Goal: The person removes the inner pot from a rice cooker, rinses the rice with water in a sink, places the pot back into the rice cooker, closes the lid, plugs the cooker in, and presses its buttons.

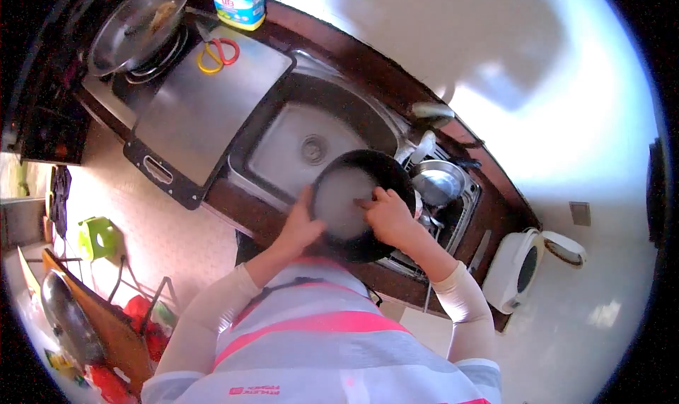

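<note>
A dark, round pot (329,243) with whitish, cloudy liquid in it is held in front of my body, over the sink's near right corner. My left hand (303,224) grips the pot's left rim, with the fingers partly hidden behind its wall. Over the right side of the pot, my right hand (387,217) reaches inside with curled fingers, the fingertips at the cloudy liquid. Whether those fingers hold anything is hidden. Behind the pot lies the steel sink (272,149) with its round drain (313,149).
Left of the sink, a board (205,100) bears scissors (218,55). Beyond are a wok (138,33) on the stove and a yellow bottle (238,4). To the right stand a dish rack (463,217) with a metal bowl (437,183) and an open white rice cooker (506,270).
</note>
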A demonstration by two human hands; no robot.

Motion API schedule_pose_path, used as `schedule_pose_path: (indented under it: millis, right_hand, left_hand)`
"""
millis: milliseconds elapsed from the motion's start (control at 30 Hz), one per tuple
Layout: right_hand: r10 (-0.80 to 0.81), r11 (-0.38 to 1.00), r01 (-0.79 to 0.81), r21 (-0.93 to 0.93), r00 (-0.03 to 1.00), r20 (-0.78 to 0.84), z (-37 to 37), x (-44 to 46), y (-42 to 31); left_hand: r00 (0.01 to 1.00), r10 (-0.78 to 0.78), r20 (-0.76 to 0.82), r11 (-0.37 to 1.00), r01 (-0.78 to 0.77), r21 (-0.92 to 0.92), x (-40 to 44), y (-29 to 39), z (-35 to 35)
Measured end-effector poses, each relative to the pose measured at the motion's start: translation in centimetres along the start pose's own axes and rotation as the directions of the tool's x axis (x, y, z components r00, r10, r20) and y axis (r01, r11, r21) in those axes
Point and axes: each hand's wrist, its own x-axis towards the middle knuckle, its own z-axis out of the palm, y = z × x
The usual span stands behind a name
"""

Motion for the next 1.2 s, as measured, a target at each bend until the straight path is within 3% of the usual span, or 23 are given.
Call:
schedule_pose_path:
  millis: [67,167,233,333,467,633,700,767,800,833,867,900,933,967,1000,1067,1100,1133,1200]
  right_hand:
    - [-0.036,0.999,0.038,-0.021,0.997,0.061,-1.2,0.0,-0.1]
    - [0.012,1.0,-0.012,-0.005,1.0,-0.009,-0.1,0.4,-0.1]
    - [0.008,1.0,-0.007,-0.03,0.999,0.033,0.0,0.5,0.0]
    - [0.03,0.999,-0.027,-0.047,0.997,0.065,0.6,0.9,0.0]
    - [0.072,0.997,-0.069,-0.024,0.99,0.122,1.0,1.5,0.0]
    - [0.099,0.995,-0.101,0.024,0.993,0.069,1.9,1.7,0.3]
    - [0.122,0.99,-0.123,0.076,0.992,0.011,2.3,1.6,0.7]
    - [0.134,0.985,-0.123,0.117,0.987,-0.09,0.2,0.9,1.2]
    - [0.269,0.939,-0.195,0.284,0.93,-0.251,-0.4,0.3,1.8]
    - [0.412,0.866,-0.224,0.448,0.827,-0.382,-0.9,-0.4,2.4]
    - [0.549,0.774,-0.205,0.599,0.687,-0.476,-1.2,-1.0,3.0]
    - [0.685,0.655,-0.159,0.739,0.538,-0.491,0.1,-1.4,4.5]
    - [0.856,0.363,-0.084,0.928,0.424,-0.296,0.6,-2.0,5.3]
    - [0.913,0.146,0.021,0.989,0.383,-0.142,1.7,-2.5,6.5]
    - [0.932,-0.077,0.137,0.988,0.361,0.023,3.3,-2.7,7.7]
    - [0.853,-0.331,0.081,0.94,0.452,0.261,8.4,-2.6,10.6]
    - [0.7,-0.589,0.256,0.767,0.636,0.325,8.5,-2.8,10.7]
    - [0.645,-0.679,0.396,0.618,0.725,0.244,13.6,-1.7,12.4]
    - [0.568,-0.81,0.336,0.481,0.653,0.501,14.1,0.3,13.2]
  left_hand:
    - [1.0,0.023,0.0,0.999,-0.023,-0.031,0.1,-0.8,-0.1]
    - [1.0,0.015,-0.014,0.994,-0.016,-0.112,0.0,-0.4,0.2]
    - [0.999,0.007,-0.034,0.991,-0.011,-0.136,-0.3,0.4,0.5]
    - [0.996,0.021,-0.088,0.999,-0.018,0.029,-0.2,0.3,0.6]
    - [0.997,-0.026,-0.066,0.998,0.023,-0.055,-0.3,0.8,0.5]
    - [0.99,-0.139,-0.001,0.984,0.138,-0.115,-0.4,2.9,0.3]
    - [0.995,-0.094,-0.034,0.991,0.091,-0.097,0.2,1.8,0.1]
    - [0.993,-0.11,-0.039,0.99,0.106,-0.09,0.7,2.2,-0.2]
    - [0.988,-0.152,-0.036,0.985,0.148,-0.092,0.9,2.4,-0.5]
    - [0.993,-0.104,-0.047,0.99,0.099,-0.096,1.5,2.9,-0.4]
    - [0.97,-0.236,-0.063,0.966,0.227,-0.125,1.4,3.8,-0.5]
    - [0.977,-0.202,-0.067,0.978,0.198,-0.061,2.1,3.7,-0.8]
    - [0.983,-0.168,-0.073,0.986,0.168,0.003,2.8,3.3,-1.2]
    - [0.988,-0.134,-0.073,0.99,0.132,-0.042,3.5,3.1,-1.3]
    - [0.992,-0.102,-0.074,0.992,0.096,-0.085,4.1,2.8,-1.4]
    - [0.991,-0.111,-0.079,0.988,0.101,-0.121,5.6,2.5,-1.7]
    - [0.985,-0.15,-0.082,0.984,0.141,-0.114,6.4,2.4,-2.0]
    - [0.978,-0.191,-0.088,0.978,0.181,-0.107,7.0,2.5,-2.0]
    - [0.977,-0.161,-0.143,0.982,0.145,-0.12,7.7,3.7,-1.3]
